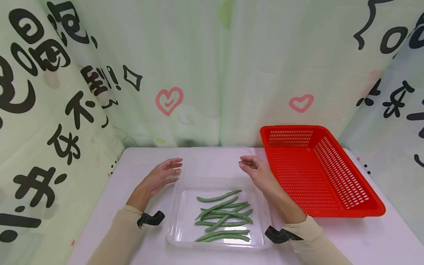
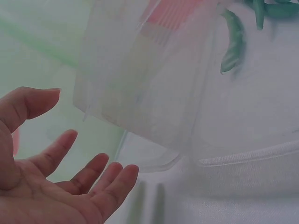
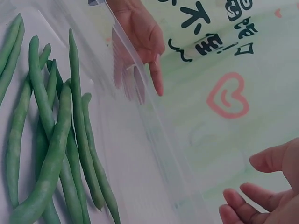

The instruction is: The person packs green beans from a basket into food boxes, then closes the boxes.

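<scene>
Several green beans (image 1: 225, 215) lie loosely crossed in a clear plastic box (image 1: 170, 232) in front of me. My left hand (image 1: 162, 176) hovers by the box's far left corner, holding nothing. Its fingers are spread and loosely bent in the left wrist view, apart from the clear wall (image 2: 140, 93). On the other side, my right hand (image 1: 260, 173) is held near the far right corner, between box and red basket. The right wrist view shows its thumb and fingers (image 3: 233, 198) apart with nothing between them.
A red perforated plastic basket (image 1: 308, 176) stands on the white table (image 1: 145, 243) at the right. Behind the box lies a flat clear sheet or lid (image 1: 216, 162), its outline faint. Printed curtains (image 1: 202, 73) enclose the back and sides.
</scene>
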Motion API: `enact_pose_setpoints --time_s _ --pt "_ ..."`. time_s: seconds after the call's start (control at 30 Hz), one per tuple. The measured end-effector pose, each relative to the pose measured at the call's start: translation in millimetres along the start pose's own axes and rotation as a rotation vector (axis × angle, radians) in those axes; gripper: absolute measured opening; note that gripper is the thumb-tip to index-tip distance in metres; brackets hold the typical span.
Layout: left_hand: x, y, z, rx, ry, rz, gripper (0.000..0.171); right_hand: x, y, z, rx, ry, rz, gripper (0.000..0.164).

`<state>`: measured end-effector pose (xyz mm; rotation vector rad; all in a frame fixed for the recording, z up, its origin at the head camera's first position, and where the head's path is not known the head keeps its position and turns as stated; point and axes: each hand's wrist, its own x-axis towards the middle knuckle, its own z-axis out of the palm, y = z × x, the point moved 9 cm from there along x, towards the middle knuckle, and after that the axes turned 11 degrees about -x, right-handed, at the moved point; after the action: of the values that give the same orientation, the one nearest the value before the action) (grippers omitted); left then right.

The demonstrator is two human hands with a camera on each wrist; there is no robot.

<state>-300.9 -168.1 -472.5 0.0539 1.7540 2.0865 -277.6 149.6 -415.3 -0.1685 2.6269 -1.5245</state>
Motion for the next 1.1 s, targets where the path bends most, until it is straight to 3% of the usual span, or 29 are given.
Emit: enact_pose_setpoints --time_s 0.17,0.37,0.6,0.87,1.1 --pt "1.6 -6.0 -2.0 -0.023 0.003 -0.020 0.059 3.2 5.6 -4.2 -0.019 0.038 0.027 0.041" --pt "4.2 -10.6 -1.9 -0.052 -0.005 -0.036 0.059 6.4 16.0 -5.7 -0.023 0.030 0.126 0.051" --pt "5.5 -14.7 1.1 -0.052 -0.022 -0.049 0.060 -0.2 25.7 -3.1 0.092 0.051 0.258 0.059" --pt "7.8 -16.4 6.8 -0.084 -0.052 -0.046 0.058 0.2 40.8 -2.8 0.133 0.042 0.355 0.068" --pt "11.5 -15.3 3.8 -0.095 0.028 -0.025 0.054 1.8 50.6 2.4 0.248 0.007 0.446 0.076"
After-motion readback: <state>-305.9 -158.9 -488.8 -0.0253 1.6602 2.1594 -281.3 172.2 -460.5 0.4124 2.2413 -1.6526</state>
